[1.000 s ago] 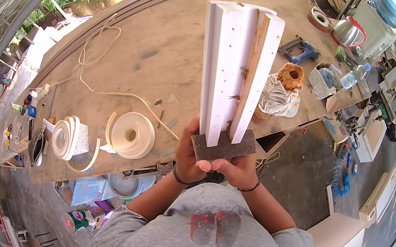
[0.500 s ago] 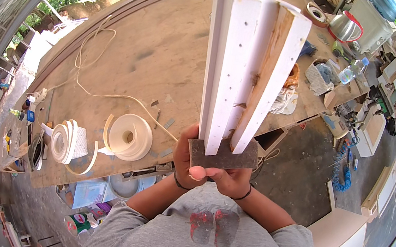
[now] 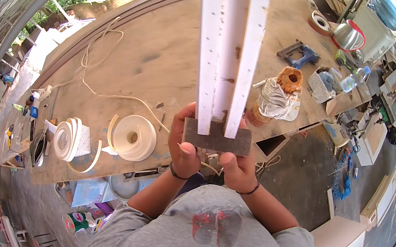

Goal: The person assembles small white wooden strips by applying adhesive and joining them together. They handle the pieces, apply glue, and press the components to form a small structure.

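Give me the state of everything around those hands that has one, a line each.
Left hand: gripping dark end block, left side
Right hand: gripping its right side
White channel piece: held by that block, groove facing the camera
Large cream roll: lying flat, outer end loose
Blue nail gun: lying down, unheld
Clear bottle: capped

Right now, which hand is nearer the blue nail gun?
Right hand: in the picture, below and left of the blue nail gun. The left hand is farther left.

Left fingers (image 3: 181,119) and right fingers (image 3: 244,123) curled — thumbs (image 3: 232,165) apart, forearms (image 3: 156,196) converging.
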Demonstrator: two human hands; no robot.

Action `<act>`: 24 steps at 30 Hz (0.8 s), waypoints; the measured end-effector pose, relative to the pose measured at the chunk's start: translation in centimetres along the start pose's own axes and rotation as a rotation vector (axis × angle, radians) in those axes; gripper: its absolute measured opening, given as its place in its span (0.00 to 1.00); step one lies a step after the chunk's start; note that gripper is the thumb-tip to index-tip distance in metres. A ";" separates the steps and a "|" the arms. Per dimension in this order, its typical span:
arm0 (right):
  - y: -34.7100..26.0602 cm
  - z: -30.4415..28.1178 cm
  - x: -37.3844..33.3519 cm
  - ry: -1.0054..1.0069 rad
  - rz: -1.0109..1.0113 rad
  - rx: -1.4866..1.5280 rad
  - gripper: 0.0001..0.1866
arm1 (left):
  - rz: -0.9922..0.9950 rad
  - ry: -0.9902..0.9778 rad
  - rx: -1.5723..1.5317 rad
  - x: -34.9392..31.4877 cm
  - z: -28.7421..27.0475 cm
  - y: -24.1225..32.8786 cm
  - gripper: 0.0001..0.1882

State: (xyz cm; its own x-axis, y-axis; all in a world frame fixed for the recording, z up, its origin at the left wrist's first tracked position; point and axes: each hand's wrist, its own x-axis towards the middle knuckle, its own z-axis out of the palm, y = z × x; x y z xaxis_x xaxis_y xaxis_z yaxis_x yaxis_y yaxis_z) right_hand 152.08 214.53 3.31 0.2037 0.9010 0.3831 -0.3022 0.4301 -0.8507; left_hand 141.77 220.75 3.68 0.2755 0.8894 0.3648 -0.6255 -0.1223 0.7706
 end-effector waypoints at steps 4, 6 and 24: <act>0.3 0.2 -0.5 0.016 -0.031 -0.013 0.46 | -0.025 -0.143 0.255 -0.1 -0.7 1.0 0.54; 0.6 -0.3 -0.4 0.000 -0.071 -0.082 0.46 | -0.101 -0.095 0.225 -0.2 -0.2 1.6 0.53; 0.5 0.6 -1.8 0.171 -0.027 0.083 0.41 | 0.152 -0.112 0.380 -0.7 0.4 -0.1 0.52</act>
State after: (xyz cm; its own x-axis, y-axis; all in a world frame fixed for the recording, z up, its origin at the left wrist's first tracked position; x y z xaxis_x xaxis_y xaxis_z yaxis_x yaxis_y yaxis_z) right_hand 150.96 213.15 2.36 0.3659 0.8692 0.3326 -0.3685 0.4634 -0.8059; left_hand 141.91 219.98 3.50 0.2920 0.7978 0.5275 -0.3570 -0.4208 0.8340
